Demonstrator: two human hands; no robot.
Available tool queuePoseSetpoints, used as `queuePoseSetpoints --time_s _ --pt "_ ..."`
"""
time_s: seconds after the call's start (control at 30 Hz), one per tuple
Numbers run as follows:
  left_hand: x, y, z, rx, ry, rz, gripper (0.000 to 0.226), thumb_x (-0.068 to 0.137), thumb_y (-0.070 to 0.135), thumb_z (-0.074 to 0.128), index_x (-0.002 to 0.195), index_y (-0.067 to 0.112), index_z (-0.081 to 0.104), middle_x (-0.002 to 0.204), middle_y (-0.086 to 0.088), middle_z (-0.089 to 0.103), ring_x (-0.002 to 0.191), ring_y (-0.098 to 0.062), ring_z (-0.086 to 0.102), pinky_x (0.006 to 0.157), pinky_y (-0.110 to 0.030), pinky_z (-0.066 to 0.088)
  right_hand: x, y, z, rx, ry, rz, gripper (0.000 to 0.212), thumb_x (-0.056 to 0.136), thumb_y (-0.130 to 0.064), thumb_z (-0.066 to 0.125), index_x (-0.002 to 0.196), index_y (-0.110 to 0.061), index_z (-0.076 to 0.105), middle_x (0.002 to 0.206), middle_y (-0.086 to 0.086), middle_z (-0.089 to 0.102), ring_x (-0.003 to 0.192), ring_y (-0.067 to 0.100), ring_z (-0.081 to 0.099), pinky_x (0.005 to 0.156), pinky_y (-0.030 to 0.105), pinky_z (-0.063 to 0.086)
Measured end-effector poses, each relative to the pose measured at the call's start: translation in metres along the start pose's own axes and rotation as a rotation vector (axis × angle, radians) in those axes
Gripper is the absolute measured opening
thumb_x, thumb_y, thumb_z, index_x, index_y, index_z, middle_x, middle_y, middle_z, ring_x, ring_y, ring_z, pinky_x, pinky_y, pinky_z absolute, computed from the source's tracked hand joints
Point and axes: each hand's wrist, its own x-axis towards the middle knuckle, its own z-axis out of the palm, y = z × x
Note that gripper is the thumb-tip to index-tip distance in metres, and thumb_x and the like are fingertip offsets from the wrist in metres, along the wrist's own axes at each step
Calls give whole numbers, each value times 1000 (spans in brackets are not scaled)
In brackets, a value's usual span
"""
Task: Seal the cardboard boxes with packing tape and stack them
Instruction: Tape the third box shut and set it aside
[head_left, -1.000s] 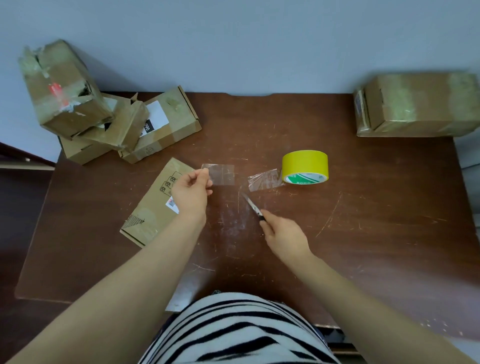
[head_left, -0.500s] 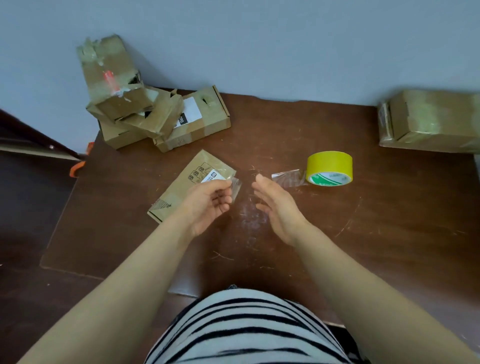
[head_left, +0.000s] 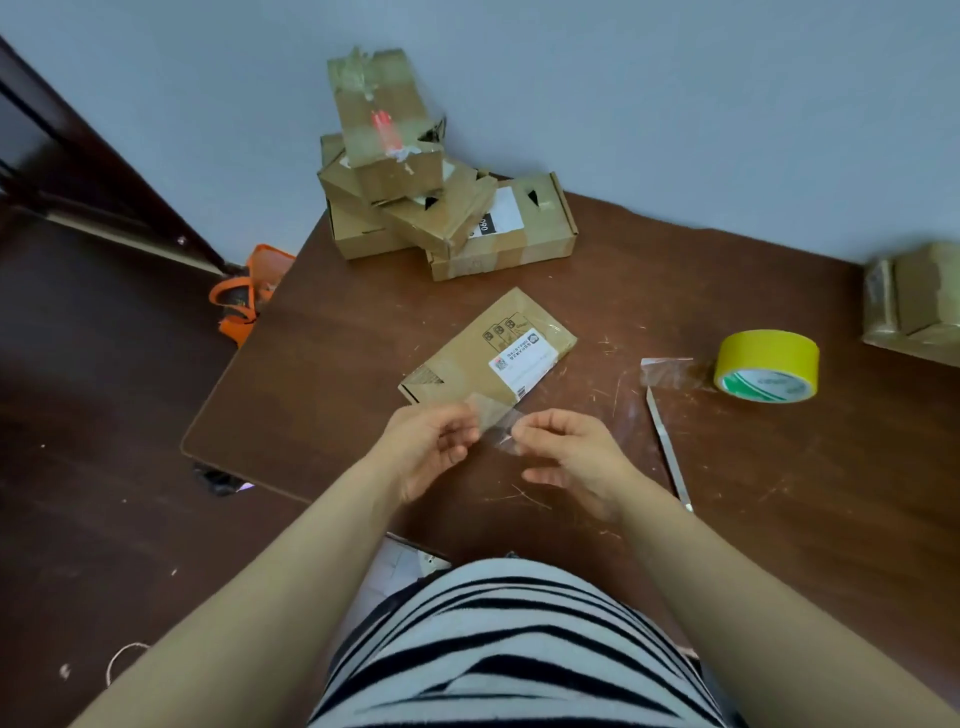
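Observation:
A short strip of clear tape (head_left: 494, 422) is stretched between my two hands just above the table. My left hand (head_left: 431, 447) pinches its left end and my right hand (head_left: 566, 452) pinches its right end. Just beyond the strip lies a flat cardboard box (head_left: 478, 348) with a white label, its near corner under the tape. A yellow roll of tape (head_left: 767, 365) sits to the right, with a loose clear tail (head_left: 667, 371) stuck to the table. A metal blade (head_left: 667, 447) lies on the table right of my right hand.
Several taped boxes are piled (head_left: 410, 171) at the table's back left corner against the wall. Another box (head_left: 917, 306) stands at the right edge. The brown table (head_left: 805, 493) ends at the left above a dark floor with an orange bag (head_left: 247, 293).
My right hand set the blade down on the table and took the free end of the tape strip. Both hands moved toward the flat box. The view swung left.

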Motion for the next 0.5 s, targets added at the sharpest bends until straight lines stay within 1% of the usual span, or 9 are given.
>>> queuePoseSetpoints --time_s 0.1,0.23,0.33,0.43,0.47,0.5 --pt "2 -4 -17 51 49 64 5 85 4 67 80 5 65 60 -5 65 49 -7 60 44 -14 40 3 2 14 -47 45 23 5 84 -10 70 88 -9 66 76 4 66 67 9 63 50 21 50" --pt "8 4 -37 115 96 144 5 83 6 71 85 8 67 70 -5 69 56 -4 64 44 -12 39 11 -6 33 -94 129 1 2 84 -7 70 84 -8 69 67 5 68 48 6 59 42 16 45" --pt "18 14 -47 188 124 186 5 83 8 72 82 11 69 74 -6 70 59 -5 66 44 -12 39 21 -13 47 -119 209 -1 4 81 -3 72 83 -5 69 63 8 66 44 5 59 44 16 48" --pt "27 23 -51 267 166 242 8 83 9 72 77 13 69 71 -6 68 58 -6 65 42 -12 37 33 -21 60 -150 234 0 3 81 0 70 84 0 69 56 4 65 42 5 60 48 16 52" --pt "30 26 -53 292 182 280 10 83 9 72 75 14 69 70 -5 67 58 -8 64 44 -13 39 37 -24 63 -157 236 0 2 82 1 70 82 0 69 55 4 64 41 5 59 48 16 52" --pt "35 29 -54 317 202 326 12 83 9 72 73 15 69 69 -4 67 60 -9 63 50 -16 44 41 -27 66 -165 239 3 4 82 1 70 80 -2 68 56 4 64 41 5 59 47 15 52"
